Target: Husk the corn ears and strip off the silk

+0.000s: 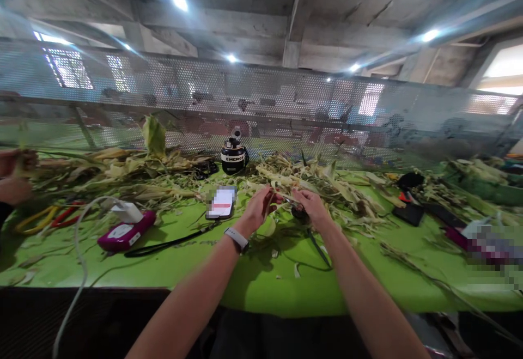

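My left hand (260, 207), with a pale watch band (237, 238) on its wrist, is over the middle of the green table with its fingers curled. Close to its right, my right hand (314, 206) is closed in a pinch. A thin pale strip of corn husk (286, 199) runs between the fingertips of both hands. Under the right hand sits a small dark round object (300, 214), partly hidden, its kind unclear; a dark cord (319, 251) trails from near it. Just beyond the hands lies a heap of dry corn husks (302, 172).
A black bottle (232, 157) stands by the mesh screen (261, 97). Left of my hands are a phone (221, 203), a purple power bank (126, 232) with cable, and yellow-handled scissors (37, 220). Another person's hands (16, 176) show far left. A black case (408, 214) lies right.
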The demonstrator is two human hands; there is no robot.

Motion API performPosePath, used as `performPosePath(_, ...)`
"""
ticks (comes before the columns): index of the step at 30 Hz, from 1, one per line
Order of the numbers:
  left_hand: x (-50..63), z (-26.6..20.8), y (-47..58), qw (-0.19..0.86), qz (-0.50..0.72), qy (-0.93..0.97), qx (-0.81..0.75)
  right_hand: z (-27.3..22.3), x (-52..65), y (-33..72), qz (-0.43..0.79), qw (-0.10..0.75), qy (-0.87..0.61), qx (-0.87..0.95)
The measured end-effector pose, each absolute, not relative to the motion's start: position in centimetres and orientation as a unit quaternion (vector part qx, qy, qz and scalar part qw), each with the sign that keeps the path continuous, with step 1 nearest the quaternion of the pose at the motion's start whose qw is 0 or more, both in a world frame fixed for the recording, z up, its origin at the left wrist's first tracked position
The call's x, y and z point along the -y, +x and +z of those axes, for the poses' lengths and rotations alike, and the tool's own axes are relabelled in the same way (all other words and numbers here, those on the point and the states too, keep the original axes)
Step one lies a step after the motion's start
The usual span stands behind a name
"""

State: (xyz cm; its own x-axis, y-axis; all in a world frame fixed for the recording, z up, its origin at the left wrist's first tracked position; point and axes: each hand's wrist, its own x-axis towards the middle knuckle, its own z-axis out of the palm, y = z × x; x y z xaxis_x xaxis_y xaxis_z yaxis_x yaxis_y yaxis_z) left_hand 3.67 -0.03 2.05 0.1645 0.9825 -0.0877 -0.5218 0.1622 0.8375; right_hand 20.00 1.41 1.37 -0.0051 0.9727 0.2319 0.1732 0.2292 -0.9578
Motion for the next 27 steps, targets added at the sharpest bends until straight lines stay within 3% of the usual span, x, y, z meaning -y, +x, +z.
performPosePath(7,-0.6,1.3,3.7,0.627,0.574,0.406,-0.335,1.4,-1.5,19.9,0.393,0.459,-0.466,0.646)
performPosePath(13,-0.4,0.7,4.0,0.613,0.524,0.486,-0.336,1.8,-1.4,20.0,0.312,0.509,-0.466,0.652)
performPosePath(17,-0.5,0.2,4.3,0.591,0.498,0.547,-0.322,1.5,-1.1,19.3,0.401,0.498,-0.436,0.633)
performPosePath(24,-0.8,-0.3,4.1,0.595,0.477,0.569,-0.307,0.9,-0.8,18.0,0.521,0.578,-0.376,0.503)
performPosePath(27,-0.7,-0.5,4.3,0.587,0.449,0.594,-0.318,1.1,-0.6,17.9,0.562,0.541,-0.378,0.499)
